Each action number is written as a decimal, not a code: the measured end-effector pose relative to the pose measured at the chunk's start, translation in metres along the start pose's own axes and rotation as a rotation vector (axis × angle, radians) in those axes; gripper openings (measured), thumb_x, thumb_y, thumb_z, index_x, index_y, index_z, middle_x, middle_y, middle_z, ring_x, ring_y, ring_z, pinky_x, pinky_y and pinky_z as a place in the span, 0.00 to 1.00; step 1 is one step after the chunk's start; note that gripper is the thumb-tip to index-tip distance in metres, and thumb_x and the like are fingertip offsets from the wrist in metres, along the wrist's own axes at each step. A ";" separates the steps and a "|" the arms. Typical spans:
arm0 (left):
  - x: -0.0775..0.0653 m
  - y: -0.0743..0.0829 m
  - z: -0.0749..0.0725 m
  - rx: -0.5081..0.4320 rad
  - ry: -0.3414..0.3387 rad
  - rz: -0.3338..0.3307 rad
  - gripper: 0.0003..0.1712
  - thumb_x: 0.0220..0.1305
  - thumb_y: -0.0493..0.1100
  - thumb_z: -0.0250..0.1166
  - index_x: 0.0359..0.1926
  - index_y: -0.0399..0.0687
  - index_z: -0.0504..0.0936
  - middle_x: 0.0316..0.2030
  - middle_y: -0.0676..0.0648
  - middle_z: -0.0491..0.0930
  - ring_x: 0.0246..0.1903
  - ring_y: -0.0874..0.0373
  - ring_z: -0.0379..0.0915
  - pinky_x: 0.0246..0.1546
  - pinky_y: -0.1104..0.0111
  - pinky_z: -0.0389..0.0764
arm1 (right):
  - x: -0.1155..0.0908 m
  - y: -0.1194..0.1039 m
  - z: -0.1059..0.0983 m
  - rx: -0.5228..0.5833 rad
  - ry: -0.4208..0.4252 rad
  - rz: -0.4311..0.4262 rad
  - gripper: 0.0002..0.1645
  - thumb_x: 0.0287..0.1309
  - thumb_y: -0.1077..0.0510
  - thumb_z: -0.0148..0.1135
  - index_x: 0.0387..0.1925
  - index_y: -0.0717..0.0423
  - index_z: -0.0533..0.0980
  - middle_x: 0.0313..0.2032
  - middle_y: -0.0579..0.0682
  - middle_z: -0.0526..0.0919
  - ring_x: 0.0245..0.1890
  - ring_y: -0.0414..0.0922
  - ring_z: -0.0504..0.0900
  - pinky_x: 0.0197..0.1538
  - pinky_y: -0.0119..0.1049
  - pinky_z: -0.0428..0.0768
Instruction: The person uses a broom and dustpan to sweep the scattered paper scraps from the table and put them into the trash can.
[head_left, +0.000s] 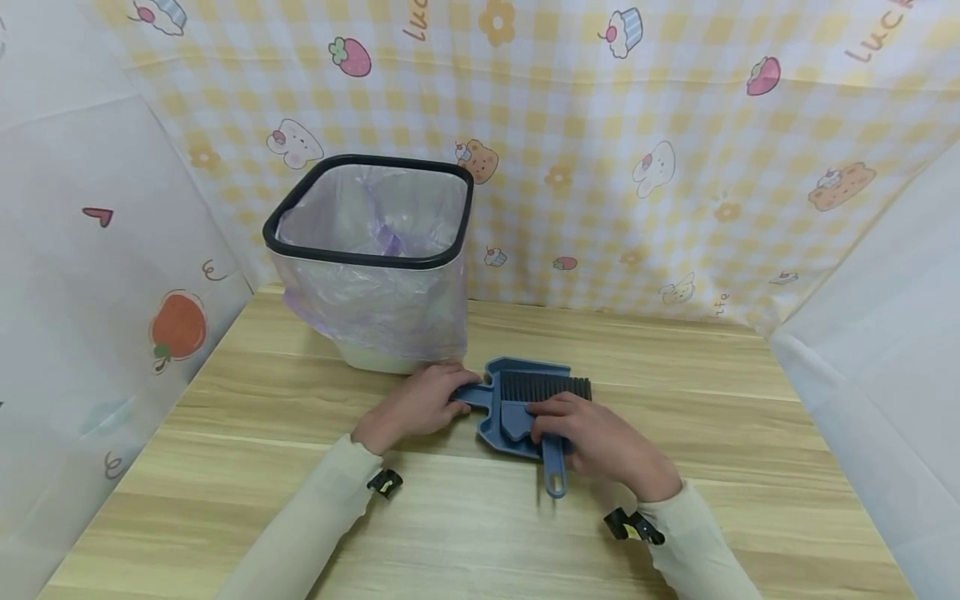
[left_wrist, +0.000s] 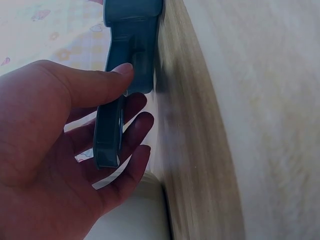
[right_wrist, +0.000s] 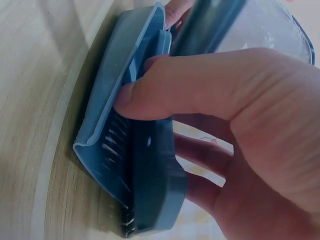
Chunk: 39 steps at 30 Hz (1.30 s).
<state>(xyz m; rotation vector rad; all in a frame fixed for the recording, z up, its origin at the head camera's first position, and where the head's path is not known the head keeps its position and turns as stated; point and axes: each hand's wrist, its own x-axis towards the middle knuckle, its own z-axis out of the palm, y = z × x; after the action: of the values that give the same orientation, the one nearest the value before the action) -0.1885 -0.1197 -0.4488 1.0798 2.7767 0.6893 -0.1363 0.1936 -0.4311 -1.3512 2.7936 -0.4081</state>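
In the head view a blue dustpan (head_left: 492, 432) lies on the wooden table, its handle (head_left: 476, 397) pointing left. My left hand (head_left: 426, 402) grips that handle; in the left wrist view the thumb presses on one side of the dustpan handle (left_wrist: 107, 135) and the fingers curl behind it. A blue hand brush (head_left: 517, 418) with dark bristles (head_left: 543, 386) lies over the dustpan's tray, its handle toward me. My right hand (head_left: 600, 439) holds the brush, with thumb and fingers around it in the right wrist view, where the brush's block (right_wrist: 155, 180) sits against the dustpan (right_wrist: 112, 65).
A pale bin (head_left: 375, 360) with a black rim and a clear purplish liner stands behind my left hand. Checked yellow cloth (head_left: 600, 242) hangs along the table's back edge, with white cloth at both sides. Bare wood (head_left: 712, 400) shows to the right.
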 end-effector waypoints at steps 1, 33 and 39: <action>0.000 0.000 0.000 0.001 0.002 0.003 0.24 0.77 0.39 0.72 0.70 0.40 0.83 0.62 0.42 0.84 0.61 0.46 0.82 0.65 0.52 0.80 | 0.000 0.000 0.000 -0.002 -0.002 -0.001 0.23 0.51 0.71 0.82 0.45 0.47 0.87 0.67 0.56 0.84 0.64 0.57 0.82 0.62 0.54 0.84; -0.001 0.004 -0.001 0.005 -0.021 -0.024 0.27 0.77 0.42 0.72 0.72 0.40 0.81 0.64 0.40 0.83 0.61 0.45 0.81 0.66 0.51 0.79 | -0.003 -0.002 0.001 -0.013 -0.038 0.005 0.29 0.48 0.77 0.75 0.48 0.47 0.92 0.67 0.56 0.84 0.65 0.56 0.82 0.61 0.52 0.85; -0.001 0.009 -0.004 -0.002 -0.020 -0.053 0.28 0.76 0.41 0.71 0.72 0.40 0.81 0.67 0.38 0.80 0.64 0.43 0.79 0.68 0.49 0.77 | -0.003 0.000 -0.001 0.017 -0.021 -0.018 0.31 0.47 0.79 0.72 0.49 0.48 0.92 0.67 0.57 0.84 0.67 0.57 0.81 0.63 0.54 0.84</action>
<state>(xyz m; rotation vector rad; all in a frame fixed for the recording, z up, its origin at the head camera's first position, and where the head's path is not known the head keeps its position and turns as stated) -0.1831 -0.1162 -0.4409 1.0034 2.7762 0.6718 -0.1340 0.1964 -0.4300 -1.3705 2.7561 -0.4147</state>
